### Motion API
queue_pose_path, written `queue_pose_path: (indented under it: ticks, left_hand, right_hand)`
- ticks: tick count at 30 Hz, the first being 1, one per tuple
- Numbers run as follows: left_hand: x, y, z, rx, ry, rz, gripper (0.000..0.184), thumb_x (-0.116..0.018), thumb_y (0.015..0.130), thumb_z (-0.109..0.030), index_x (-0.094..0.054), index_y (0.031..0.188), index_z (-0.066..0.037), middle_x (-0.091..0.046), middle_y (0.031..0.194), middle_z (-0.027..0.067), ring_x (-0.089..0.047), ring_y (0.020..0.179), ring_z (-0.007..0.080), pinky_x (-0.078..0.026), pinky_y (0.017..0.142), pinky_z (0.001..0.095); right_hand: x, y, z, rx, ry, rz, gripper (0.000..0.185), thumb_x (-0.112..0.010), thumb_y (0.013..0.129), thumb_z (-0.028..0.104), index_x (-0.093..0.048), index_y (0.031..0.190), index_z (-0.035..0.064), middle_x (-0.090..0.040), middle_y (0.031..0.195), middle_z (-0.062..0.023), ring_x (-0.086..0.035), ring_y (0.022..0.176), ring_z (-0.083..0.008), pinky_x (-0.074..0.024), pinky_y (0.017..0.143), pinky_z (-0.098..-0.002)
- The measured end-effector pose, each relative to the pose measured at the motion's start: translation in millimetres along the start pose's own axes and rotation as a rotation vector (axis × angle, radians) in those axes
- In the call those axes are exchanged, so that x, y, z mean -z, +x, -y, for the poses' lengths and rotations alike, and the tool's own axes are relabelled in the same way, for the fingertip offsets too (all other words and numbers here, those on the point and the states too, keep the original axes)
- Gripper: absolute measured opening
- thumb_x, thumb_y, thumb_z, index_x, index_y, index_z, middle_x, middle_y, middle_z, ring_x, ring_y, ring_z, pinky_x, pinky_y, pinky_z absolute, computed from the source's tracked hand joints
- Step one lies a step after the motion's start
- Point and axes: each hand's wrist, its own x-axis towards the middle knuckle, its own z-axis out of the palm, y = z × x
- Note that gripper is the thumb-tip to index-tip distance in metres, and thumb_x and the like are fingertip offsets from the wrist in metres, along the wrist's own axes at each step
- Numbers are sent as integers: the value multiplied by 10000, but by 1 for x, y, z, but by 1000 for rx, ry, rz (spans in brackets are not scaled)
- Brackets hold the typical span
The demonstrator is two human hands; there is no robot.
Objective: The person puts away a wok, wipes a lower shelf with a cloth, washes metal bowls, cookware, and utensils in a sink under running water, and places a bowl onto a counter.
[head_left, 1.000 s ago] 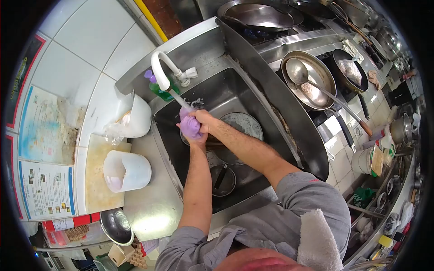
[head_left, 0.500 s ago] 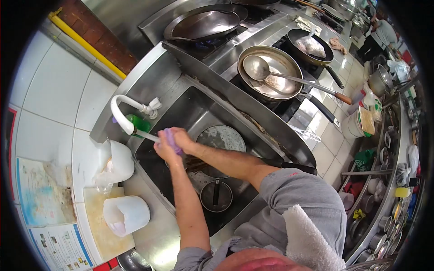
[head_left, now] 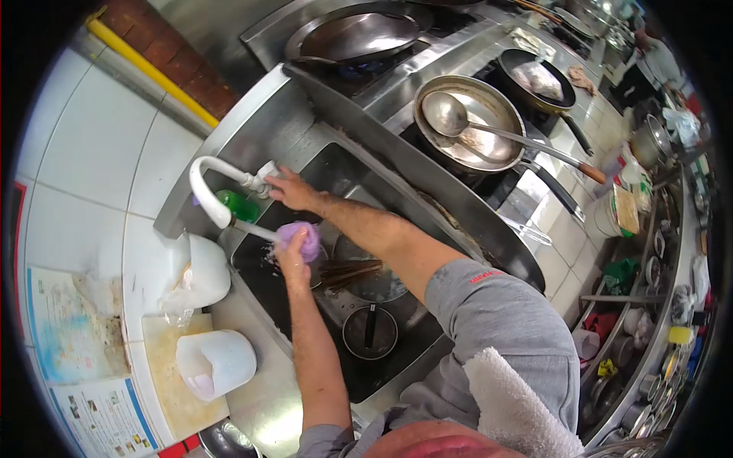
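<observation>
My left grip [head_left: 293,256] is closed around the purple cloth [head_left: 311,243], by the water [head_left: 256,231] over the sink [head_left: 334,159]. My right grip [head_left: 294,191] is at the tap's knob [head_left: 265,170]; I cannot tell if it's closed. The sink holds a small pan [head_left: 356,334] and brown sticks [head_left: 349,275].

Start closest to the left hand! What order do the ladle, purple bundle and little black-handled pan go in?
From the left hand:
1. Purple bundle: in its fingers.
2. Little black-handled pan: in the sink.
3. Ladle: off right, over the stove.
</observation>
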Motion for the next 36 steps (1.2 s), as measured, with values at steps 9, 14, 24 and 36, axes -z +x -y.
queue_pose_path:
  ticks: [9,14,24,36]
  left_hand:
    - [0,-11,14,67,-478,-138,205,-611,788,-143,-565,940,-12,-581,872,70,-578,792,188,-488,718,331]
    - [4,-17,1,-31,-408,-159,141,-545,780,-34,-549,916,3,-588,866,108,-584,796,207,-498,699,337]
    - [-12,-62,37,117,-44,-9,183,-614,695,-1,-524,847,-47,-572,750,62,-558,661,157,-479,599,286]
    - [-9,-109,91,48,269,17,216,-613,652,18,-574,863,-9,-611,780,91,-570,687,178,-467,631,307]
  right_hand:
    - [-7,58,4,-414,138,-17,444,-553,815,392,-524,1085,42,-576,996,-246,-556,961,-363,-441,829,-421]
    - [12,2,24,-1096,699,555,698,-515,778,603,-447,1200,52,-572,1086,-161,-555,985,-344,-459,765,-511]
    - [81,-166,60,-1141,1124,995,399,-693,694,205,-537,1027,51,-602,901,-90,-589,794,-189,-486,608,-340]
    - [68,-270,109,-777,404,320,282,-688,590,96,-595,844,18,-610,731,-101,-600,662,-228,-481,547,-354]
